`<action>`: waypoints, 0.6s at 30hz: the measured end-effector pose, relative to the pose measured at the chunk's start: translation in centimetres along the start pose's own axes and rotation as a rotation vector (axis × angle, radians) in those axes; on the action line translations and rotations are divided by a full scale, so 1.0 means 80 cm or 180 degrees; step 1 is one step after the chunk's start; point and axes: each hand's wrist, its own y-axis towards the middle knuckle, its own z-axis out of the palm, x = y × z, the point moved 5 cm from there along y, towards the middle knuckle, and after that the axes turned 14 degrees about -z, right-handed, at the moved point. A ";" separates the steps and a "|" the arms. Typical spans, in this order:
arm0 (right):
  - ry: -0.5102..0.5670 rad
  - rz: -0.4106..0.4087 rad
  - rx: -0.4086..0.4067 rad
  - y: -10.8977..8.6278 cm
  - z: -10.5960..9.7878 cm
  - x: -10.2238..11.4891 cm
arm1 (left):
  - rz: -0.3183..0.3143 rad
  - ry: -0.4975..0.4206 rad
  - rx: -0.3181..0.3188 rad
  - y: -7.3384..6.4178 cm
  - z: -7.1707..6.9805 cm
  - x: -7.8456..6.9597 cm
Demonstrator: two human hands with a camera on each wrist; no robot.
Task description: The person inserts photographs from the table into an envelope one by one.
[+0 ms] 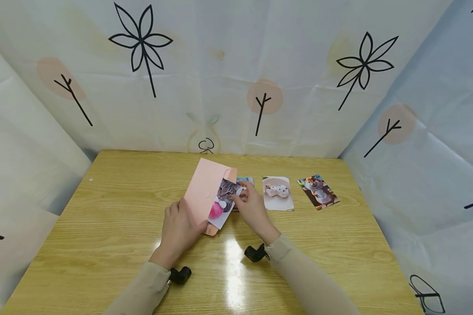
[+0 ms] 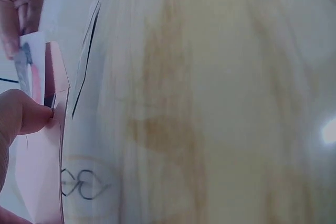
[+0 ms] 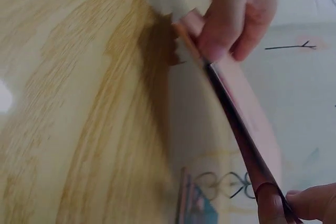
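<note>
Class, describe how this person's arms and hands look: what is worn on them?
The left hand and right hand wear no gloves. The left sleeve and right sleeve are plain beige, reaching the wrists. Beside each cuff sits a small, black, bent device: left device, right device.

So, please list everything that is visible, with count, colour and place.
Envelope: 1, pink, centre
Cat picture: 1, grey and pink, partly inside envelope
Half-hidden picture: at least 1, partly blue, behind cat picture
White picture: 1, white, right of centre
Brownish picture: 1, multicoloured, farthest right
Table: 1, yellow-brown, below
Backdrop: count unclear, whitish, behind, beside table
Wrist devices: 2, black, lower centre
Sleeves: 2, beige, lower edge
Left hand: 1, gripping envelope
Right hand: 1, holding cat picture
</note>
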 end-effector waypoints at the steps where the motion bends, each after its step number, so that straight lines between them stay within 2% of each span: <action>1: -0.0050 0.0010 0.0009 0.001 0.002 -0.004 | -0.0020 -0.0004 0.0017 0.000 0.000 0.000; 4: 0.0000 0.0087 0.0014 0.004 0.008 -0.016 | -0.0070 0.0005 0.0068 0.000 -0.001 0.002; 9: 0.0404 0.0272 -0.0057 0.007 0.015 -0.031 | -0.0041 0.0034 0.0075 -0.002 -0.003 0.001; 14: 0.0482 0.0346 -0.0224 0.011 0.021 -0.036 | -0.0026 0.0086 0.0062 -0.002 -0.003 0.001; 18: 0.0567 0.0373 -0.0247 0.012 0.028 -0.034 | -0.0077 0.0089 0.0096 -0.003 -0.002 0.003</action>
